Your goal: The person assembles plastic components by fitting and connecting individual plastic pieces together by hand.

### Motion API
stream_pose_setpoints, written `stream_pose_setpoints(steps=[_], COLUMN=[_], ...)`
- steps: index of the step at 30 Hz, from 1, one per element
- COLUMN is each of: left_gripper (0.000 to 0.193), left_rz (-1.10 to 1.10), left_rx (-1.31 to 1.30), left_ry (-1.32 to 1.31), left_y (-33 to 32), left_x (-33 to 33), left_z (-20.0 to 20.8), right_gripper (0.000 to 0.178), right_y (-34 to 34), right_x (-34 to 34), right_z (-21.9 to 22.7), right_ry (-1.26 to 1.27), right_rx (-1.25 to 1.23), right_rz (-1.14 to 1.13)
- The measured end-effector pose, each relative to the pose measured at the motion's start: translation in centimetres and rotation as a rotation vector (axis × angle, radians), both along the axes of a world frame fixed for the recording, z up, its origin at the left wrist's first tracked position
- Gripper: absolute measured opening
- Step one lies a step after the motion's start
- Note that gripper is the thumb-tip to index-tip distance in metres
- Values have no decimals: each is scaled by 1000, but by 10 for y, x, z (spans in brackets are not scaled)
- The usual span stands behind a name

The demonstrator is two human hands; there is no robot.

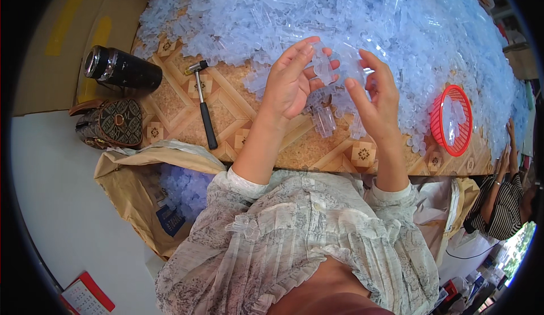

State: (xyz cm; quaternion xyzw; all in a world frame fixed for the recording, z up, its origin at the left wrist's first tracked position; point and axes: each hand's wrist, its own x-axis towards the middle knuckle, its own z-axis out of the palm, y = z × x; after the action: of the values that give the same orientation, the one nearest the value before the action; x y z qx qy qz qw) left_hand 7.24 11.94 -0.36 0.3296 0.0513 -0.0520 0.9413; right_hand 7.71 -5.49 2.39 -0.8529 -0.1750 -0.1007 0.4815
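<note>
My left hand (292,79) is raised over the near edge of a large heap of clear plastic pieces (391,14). Its curled fingers hold a clear plastic piece (322,68), partly hidden by the fingers. To its right hovers my right hand (377,96), thumb and fingers curved and apart, with nothing plainly gripped. Against the clear heap behind, edges of single pieces are hard to make out. Just below the hands, a few loose clear pieces (324,122) lie on the patterned tabletop (306,150).
Left on the table are a hammer (205,111), a black flask (127,68) and a patterned pouch (110,123). A red plastic basket (435,123) holding clear pieces stands right. An open brown sack (122,184) sits below the table edge. Another person (501,201) works far right.
</note>
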Motion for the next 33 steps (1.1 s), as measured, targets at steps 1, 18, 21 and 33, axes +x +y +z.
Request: stream_pose_setpoints(steps=[1,18,21,33], left_gripper=[38,41,40,40], left_rz=[6,-124,-137,-303], left_rx=[-9,-20,-20,-154], left_ry=[-1,105,93,102], left_y=[1,15,17,15], left_x=[-1,4,6,7], left_z=[-1,1,-4,-8], right_gripper=[49,49,50,49], right_y=[-4,-10,-11,-15], right_x=[0,42,41,45], right_z=[-1,27,21,24], right_ry=[15,-96,-56,42], right_rx=[-7,-132,-136,-161], right_rz=[-9,373,425,559])
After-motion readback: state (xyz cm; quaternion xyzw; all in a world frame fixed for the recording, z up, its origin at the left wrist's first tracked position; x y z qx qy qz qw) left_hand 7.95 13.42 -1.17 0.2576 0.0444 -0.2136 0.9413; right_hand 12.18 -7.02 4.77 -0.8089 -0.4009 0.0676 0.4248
